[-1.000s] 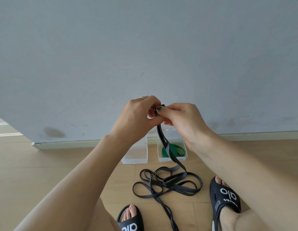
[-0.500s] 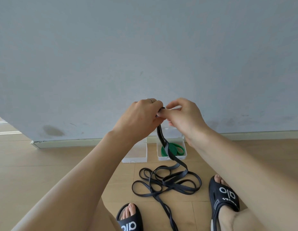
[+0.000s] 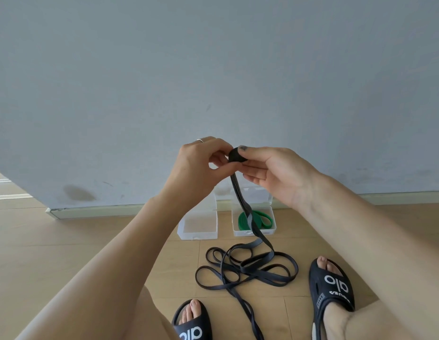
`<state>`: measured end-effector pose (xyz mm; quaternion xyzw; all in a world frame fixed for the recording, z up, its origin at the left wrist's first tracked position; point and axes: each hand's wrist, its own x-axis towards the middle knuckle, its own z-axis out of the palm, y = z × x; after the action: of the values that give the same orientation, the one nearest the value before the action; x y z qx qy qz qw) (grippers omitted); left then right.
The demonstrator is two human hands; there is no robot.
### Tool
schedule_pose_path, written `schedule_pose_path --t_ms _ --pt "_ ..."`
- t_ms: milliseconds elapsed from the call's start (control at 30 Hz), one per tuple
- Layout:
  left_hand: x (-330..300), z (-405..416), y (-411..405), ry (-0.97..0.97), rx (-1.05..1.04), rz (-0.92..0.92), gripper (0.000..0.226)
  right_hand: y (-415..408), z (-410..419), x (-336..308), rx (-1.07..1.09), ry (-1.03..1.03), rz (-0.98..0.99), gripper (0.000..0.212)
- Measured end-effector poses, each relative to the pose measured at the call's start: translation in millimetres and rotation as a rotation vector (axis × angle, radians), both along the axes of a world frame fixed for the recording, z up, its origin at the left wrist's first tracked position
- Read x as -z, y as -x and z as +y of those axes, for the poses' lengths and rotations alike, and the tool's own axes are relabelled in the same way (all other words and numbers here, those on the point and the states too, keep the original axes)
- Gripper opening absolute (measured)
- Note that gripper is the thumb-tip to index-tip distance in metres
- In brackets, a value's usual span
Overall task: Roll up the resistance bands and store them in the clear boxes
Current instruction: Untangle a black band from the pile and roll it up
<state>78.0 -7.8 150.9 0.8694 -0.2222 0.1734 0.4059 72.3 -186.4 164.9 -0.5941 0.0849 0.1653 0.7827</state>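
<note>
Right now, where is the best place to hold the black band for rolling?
Probably at the small roll on the black band's top end, pinched from both sides by the left hand and right hand; its tail hangs free below.

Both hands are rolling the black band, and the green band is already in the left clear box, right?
Not quite: the head view shows the rolled green resistance band in the right clear plastic box, not the left clear plastic box. Both hands, left and right, do roll the black resistance band.

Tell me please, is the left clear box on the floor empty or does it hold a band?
Empty: the left clear box shows only its bare pale bottom.
</note>
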Motion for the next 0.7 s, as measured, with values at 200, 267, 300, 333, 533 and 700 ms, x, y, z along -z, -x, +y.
schedule_pose_path --t_ms 200,267,300,333,533,700 --pt "0 1 -1 0.014 0.004 0.029 0.009 3 5 2 -0.006 -0.138 0.123 0.006" --pt "2 3 -2 -0.023 0.001 -0.001 0.007 4 6 3 -0.003 -0.171 0.145 0.008" --pt "3 4 -2 -0.048 0.004 -0.016 0.006 6 7 3 -0.012 -0.166 0.137 0.006" --pt "3 5 -2 -0.078 0.011 -0.029 0.006 7 8 4 -0.020 -0.144 0.115 0.003" --pt "-1 8 -1 -0.258 0.021 -0.115 0.007 14 19 6 0.120 0.420 -0.189 0.020" --pt "-3 3 -2 -0.408 0.053 -0.189 0.012 19 27 4 0.127 0.601 -0.245 0.044"
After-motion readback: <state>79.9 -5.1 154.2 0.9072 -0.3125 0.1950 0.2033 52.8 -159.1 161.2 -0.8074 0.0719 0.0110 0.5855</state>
